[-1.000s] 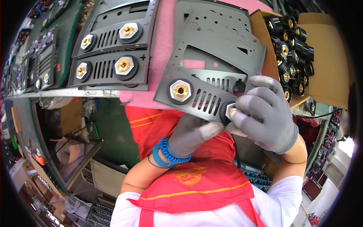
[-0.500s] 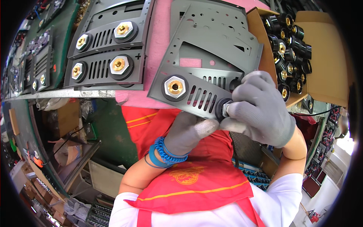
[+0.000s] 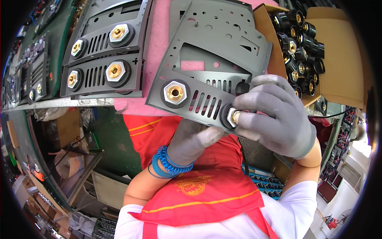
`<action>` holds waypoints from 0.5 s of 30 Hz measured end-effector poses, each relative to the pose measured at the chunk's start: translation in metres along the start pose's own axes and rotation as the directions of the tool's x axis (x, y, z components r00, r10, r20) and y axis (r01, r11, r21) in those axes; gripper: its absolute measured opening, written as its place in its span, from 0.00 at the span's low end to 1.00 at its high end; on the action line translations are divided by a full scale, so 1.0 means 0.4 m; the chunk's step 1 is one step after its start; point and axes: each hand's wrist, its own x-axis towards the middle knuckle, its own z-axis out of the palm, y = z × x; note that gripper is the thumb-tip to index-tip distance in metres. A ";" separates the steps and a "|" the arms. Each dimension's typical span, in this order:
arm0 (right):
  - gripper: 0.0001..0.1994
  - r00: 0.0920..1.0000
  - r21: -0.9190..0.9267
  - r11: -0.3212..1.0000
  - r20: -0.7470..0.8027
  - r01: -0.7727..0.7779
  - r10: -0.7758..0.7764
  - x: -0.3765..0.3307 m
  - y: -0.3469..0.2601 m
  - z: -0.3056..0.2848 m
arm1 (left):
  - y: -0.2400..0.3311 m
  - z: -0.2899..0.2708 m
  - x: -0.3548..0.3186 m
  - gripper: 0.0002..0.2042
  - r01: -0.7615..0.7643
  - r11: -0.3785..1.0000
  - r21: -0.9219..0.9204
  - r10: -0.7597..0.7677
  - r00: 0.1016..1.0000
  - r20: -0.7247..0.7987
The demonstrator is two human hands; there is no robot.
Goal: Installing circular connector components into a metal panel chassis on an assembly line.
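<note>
Gripping the nut (image 3: pixel 234 117) on the panel (image 3: pixel 217 67), the right hand (image 3: pixel 274 115) could cross-thread it if tilted; left hand (image 3: pixel 191 139) grip props the panel underneath, closure hidden.

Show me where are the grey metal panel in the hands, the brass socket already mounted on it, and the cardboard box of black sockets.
grey metal panel (image 3: pixel 223 51), head view, on its upper perforated face.
brass socket (image 3: pixel 175 93), head view, on its brass centre.
cardboard box (image 3: pixel 344 59), head view, on its bare brown flap.
</note>
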 end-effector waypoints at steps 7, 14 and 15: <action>0.16 0.999 0.055 0.998 0.018 -0.030 0.029 -0.002 -0.011 0.003 | 0.003 0.010 0.004 0.25 0.009 1.000 -0.029 -0.008 1.000 0.028; 0.13 0.995 0.106 0.993 0.098 -0.044 0.033 -0.008 -0.007 -0.010 | -0.005 -0.008 -0.006 0.24 0.014 0.998 0.057 -0.015 1.000 0.025; 0.14 0.996 0.037 0.996 0.041 -0.075 0.074 -0.002 -0.020 -0.003 | 0.000 -0.002 -0.002 0.23 0.015 0.998 0.068 -0.016 1.000 0.022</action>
